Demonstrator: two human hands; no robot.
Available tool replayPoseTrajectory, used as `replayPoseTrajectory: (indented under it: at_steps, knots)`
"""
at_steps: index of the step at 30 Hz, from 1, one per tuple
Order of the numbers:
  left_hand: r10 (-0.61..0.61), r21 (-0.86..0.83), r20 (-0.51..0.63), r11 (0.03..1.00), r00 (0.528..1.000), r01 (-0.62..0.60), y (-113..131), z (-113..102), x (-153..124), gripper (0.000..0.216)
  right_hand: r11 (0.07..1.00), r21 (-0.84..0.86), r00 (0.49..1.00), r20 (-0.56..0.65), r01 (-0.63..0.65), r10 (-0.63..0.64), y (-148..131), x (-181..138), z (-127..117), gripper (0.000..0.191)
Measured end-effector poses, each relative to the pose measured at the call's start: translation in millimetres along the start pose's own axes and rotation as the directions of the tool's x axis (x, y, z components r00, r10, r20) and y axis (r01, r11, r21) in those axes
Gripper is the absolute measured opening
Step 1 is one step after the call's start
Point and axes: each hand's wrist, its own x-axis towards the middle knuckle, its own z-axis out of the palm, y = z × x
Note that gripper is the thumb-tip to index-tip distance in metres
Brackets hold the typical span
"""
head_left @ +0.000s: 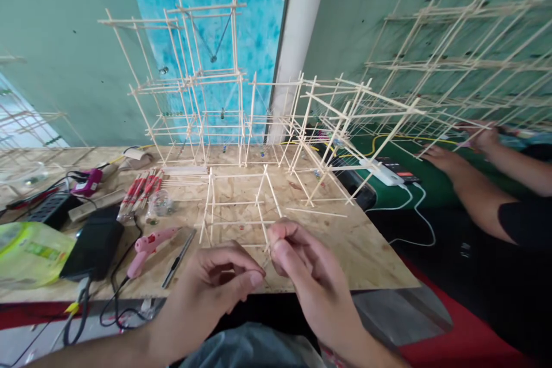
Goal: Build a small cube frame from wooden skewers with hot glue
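Observation:
My left hand (219, 279) is closed, thumb pressed to the index finger, low over the table's front edge. Close beside it my right hand (308, 270) is pinched too, its fingertips raised slightly higher. Whatever lies between either hand's fingertips is too small or hidden to make out. Just beyond them stands a small frame of thin wooden sticks (236, 203), partly covered by my right hand; I cannot tell whether that hand touches it. A pink hot glue gun (146, 248) and a slim craft knife (178, 260) lie left of my left hand.
A tall wooden stick structure (196, 109) stands at the back, with a lower stick section (340, 121) to its right. Bundled red-wrapped sticks (140, 190), a black box (95, 244) and cables lie left. A co-worker's hands (444, 158) are at the right, near a white power strip (382, 172).

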Motion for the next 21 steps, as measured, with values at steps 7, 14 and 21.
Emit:
replayPoseTrajectory:
  at_steps: [7, 14, 21]
  knots:
    - [-0.247, -0.057, 0.018, 0.967, 0.969, 0.248, -3.7, -8.5, 4.0, 0.036, 0.97, 0.148, 0.977, -0.115, 0.194, -0.177, -28.7, 43.5, -30.9, 0.019]
    - [-0.315, -0.024, 0.004, 0.949, 0.949, 0.315, -8.6, -22.0, 2.0, 0.038, 0.957, 0.109, 0.932, -0.281, 0.268, -0.229, -55.9, 94.9, -88.1, 0.024]
    - [-0.344, -0.061, 0.017, 0.937, 0.939, 0.344, -9.9, -22.8, 2.7, 0.044, 0.973, 0.072, 0.945, -0.263, 0.22, -0.194, -45.2, 105.2, -128.8, 0.022]
